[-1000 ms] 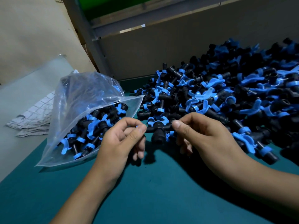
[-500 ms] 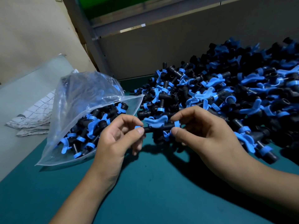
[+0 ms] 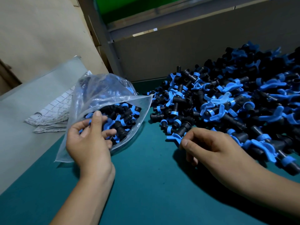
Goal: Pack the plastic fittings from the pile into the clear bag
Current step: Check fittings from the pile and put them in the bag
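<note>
A big pile of black plastic fittings with blue winged clips (image 3: 235, 103) covers the right side of the green mat. At the left lies the clear bag (image 3: 103, 95), its mouth open toward the pile, with several fittings (image 3: 125, 116) inside. My left hand (image 3: 87, 143) is at the bag's mouth, its curled fingers around a fitting whose blue parts show between thumb and fingers. My right hand (image 3: 211, 146) is at the pile's near edge, with thumb and fingers pinching a blue-winged fitting (image 3: 174, 137).
The green mat (image 3: 146, 184) stretches toward me between my arms. A checked cloth (image 3: 53, 114) lies behind the bag on a grey surface (image 3: 32, 95). A cardboard wall (image 3: 178, 54) and a metal post (image 3: 103, 38) close off the back.
Both hands held one fitting between them in front of the pile. My left hand has since carried it left to the bag's mouth, and my right hand dropped to another fitting at the pile's edge.
</note>
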The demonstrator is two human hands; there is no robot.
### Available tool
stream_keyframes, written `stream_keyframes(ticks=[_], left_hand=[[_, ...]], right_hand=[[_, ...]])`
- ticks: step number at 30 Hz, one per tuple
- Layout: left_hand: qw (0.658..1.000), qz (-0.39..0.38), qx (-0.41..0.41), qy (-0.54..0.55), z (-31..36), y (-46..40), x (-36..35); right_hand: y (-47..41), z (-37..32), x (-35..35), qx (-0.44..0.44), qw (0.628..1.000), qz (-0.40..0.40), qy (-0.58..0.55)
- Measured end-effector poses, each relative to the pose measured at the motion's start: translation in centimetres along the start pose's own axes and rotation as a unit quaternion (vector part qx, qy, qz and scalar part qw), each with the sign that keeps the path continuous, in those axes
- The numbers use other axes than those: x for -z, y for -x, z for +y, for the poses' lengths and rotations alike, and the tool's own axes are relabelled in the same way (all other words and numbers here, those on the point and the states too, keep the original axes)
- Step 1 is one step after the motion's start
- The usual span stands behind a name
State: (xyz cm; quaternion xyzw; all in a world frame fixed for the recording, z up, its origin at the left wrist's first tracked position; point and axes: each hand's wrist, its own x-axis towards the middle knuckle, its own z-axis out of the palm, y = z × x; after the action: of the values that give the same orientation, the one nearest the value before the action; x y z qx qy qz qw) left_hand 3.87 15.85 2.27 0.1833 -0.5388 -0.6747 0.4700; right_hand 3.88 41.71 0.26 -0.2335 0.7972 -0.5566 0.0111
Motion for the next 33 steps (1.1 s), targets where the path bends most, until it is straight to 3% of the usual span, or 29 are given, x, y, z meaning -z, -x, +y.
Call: stream_keyframes(ticks=[2, 4, 6, 9, 15, 17, 19, 21, 24, 26, 29, 33], left_hand=[[0.992, 0.027, -0.056, -0.111, -0.1, -0.4, 0.4], [0.955, 0.055, -0.114, -0.269, -0.2, -0.8, 1.0], [0.923, 0.059, -0.142, -0.352, 0.0, -1.2, 1.5], [0.891, 0.045, -0.151, -0.426, 0.1, -1.9, 1.9], [0.867, 0.016, -0.211, -0.451, 0.6, -0.6, 1.2], [0.87, -0.04, -0.274, -0.409, 1.1, 0.2, 0.8], [0.857, -0.164, -0.333, -0.357, 1.5, 1.1, 0.3], [0.818, -0.331, -0.332, -0.332, 1.5, 2.2, -0.2], [0.719, -0.536, -0.259, -0.358, 0.5, 3.8, -0.7], [0.694, -0.569, -0.24, -0.369, 0.0, 4.2, -0.8], [0.71, -0.557, -0.219, -0.37, 0.2, 3.6, -0.5], [0.7, -0.573, -0.178, -0.387, 0.4, 3.5, -0.4]], right_hand=[[0.0, -0.2, 0.0, 0.0, 1.0, 0.005, 0.01], [0.1, -0.3, -0.1, -0.003, 0.999, 0.02, 0.027], [0.2, -0.1, 0.0, 0.001, 0.995, 0.077, 0.064], [0.2, 0.2, 0.4, 0.0, 0.976, 0.148, 0.157], [0.2, 0.5, -0.5, -0.016, 0.927, 0.083, 0.365], [0.2, 0.7, -0.7, -0.015, 0.915, 0.065, 0.399], [0.2, 0.5, -0.6, -0.014, 0.919, 0.065, 0.388], [0.2, 0.2, -0.5, -0.004, 0.931, 0.056, 0.36], [0.2, -0.1, -0.4, 0.036, 0.946, 0.02, 0.322], [0.1, -0.1, -0.2, 0.045, 0.956, 0.021, 0.289], [-0.1, 0.1, 0.0, 0.02, 0.971, 0.039, 0.235], [0.1, 0.1, -0.1, 0.041, 0.963, -0.002, 0.265]])
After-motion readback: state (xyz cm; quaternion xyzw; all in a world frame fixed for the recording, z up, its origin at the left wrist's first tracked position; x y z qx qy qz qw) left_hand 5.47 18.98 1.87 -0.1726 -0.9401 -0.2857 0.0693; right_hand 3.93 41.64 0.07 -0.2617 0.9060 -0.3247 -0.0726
